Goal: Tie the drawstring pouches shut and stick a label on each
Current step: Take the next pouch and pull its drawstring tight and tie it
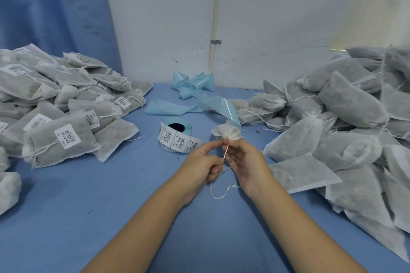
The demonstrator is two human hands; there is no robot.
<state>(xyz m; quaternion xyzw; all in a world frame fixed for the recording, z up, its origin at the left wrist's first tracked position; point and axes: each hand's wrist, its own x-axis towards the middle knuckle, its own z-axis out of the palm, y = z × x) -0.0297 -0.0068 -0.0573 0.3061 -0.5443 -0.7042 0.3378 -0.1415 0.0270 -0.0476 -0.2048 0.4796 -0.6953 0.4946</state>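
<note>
1. Your left hand [205, 163], centre frame, is pinching the thin white drawstring [225, 153].
2. Your right hand [247, 163], right beside it, has its fingers curled round the gathered neck of the white nonwoven fabric pouch [226, 133].
3. The roll of white barcode labels [175, 136] sits on the blue table [88, 184], just up-left of your hands.
4. The heap of labelled grey pouches [55, 106] is at left and the heap of unlabelled grey pouches [343, 128] at right.

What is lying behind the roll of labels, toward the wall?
Behind the label roll lies a loose light-blue backing strip, running back to a crumpled heap by the wall. The tabletop beneath the strip is covered from view.
</note>
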